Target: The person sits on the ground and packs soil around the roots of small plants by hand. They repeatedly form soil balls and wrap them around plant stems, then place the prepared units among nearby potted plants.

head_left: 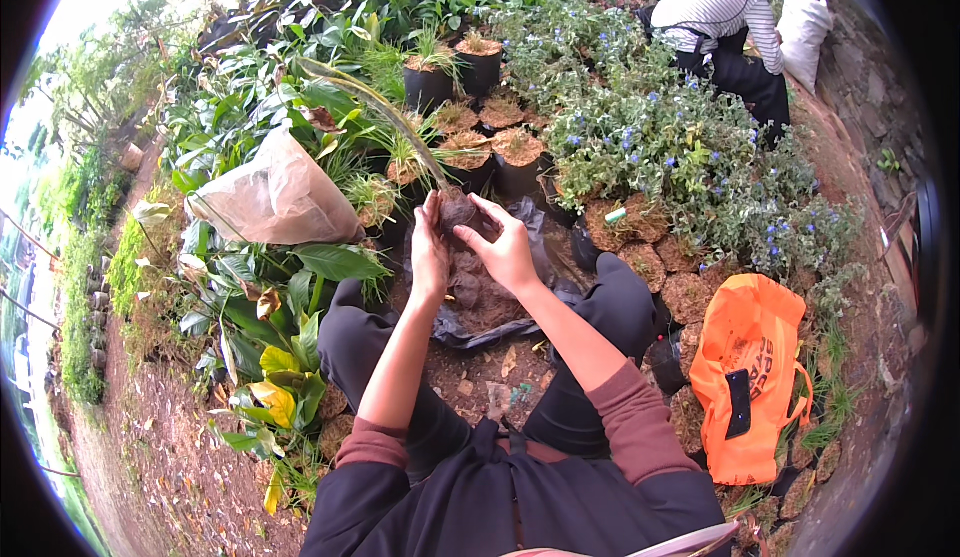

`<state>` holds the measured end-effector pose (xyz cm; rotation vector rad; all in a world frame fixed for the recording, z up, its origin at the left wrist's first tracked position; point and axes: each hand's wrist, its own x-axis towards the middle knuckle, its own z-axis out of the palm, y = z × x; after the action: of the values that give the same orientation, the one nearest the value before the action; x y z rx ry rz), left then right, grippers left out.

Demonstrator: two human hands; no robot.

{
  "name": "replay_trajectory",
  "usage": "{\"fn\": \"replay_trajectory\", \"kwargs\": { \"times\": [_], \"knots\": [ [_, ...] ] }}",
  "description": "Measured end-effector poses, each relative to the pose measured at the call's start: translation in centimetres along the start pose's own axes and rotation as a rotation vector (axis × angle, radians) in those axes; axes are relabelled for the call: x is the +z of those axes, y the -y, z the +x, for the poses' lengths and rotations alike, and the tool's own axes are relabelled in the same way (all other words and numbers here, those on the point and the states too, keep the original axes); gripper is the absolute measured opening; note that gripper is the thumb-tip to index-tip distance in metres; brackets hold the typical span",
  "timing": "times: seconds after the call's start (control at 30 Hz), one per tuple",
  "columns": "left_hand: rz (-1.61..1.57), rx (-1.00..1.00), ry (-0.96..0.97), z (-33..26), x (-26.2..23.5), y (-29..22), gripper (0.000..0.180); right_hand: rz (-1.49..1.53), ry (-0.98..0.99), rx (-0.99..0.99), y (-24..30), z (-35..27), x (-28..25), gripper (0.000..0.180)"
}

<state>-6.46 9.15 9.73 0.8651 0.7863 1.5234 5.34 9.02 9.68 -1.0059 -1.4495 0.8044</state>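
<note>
Between my two hands is a plant cutting point(395, 122) with a long stalk leaning up and to the left, its base wrapped in a dark ball of soil point(458, 213). My left hand point(430, 254) presses on the ball's left side, fingers pointing up. My right hand point(503, 245) curls round the ball from the right, the thumb across its front. Directly below, loose soil point(475, 282) lies on a black plastic sheet point(478, 339) between my knees. Soil clings to my fingers.
Leafy plants with a pale sack point(280, 192) stand at left. Potted tufts point(518, 147) rise ahead, blue-flowered bushes point(650, 122) to their right. An orange bag point(745, 332) with a phone point(738, 403) on it lies at right. Another person point(715, 27) bends near a white sack point(802, 35).
</note>
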Motion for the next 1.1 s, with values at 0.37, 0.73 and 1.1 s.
{"fn": "replay_trajectory", "kwargs": {
  "times": [0.37, 0.73, 1.1],
  "knots": [
    [-0.297, -0.115, 0.01, 1.0, -0.1, 0.1, 0.058, -0.324, -0.022, -0.294, 2.0, -1.2, 0.9, 0.046],
    [0.01, -0.04, -0.088, 0.4, -0.2, -0.2, 0.039, -0.452, -0.043, -0.388, 2.5, -1.6, 0.6, 0.039],
    [-0.1, -0.086, -0.09, 0.7, -0.6, -0.6, 0.03, -0.205, -0.016, -0.322, 3.1, -0.7, -0.5, 0.025]
  ]
}}
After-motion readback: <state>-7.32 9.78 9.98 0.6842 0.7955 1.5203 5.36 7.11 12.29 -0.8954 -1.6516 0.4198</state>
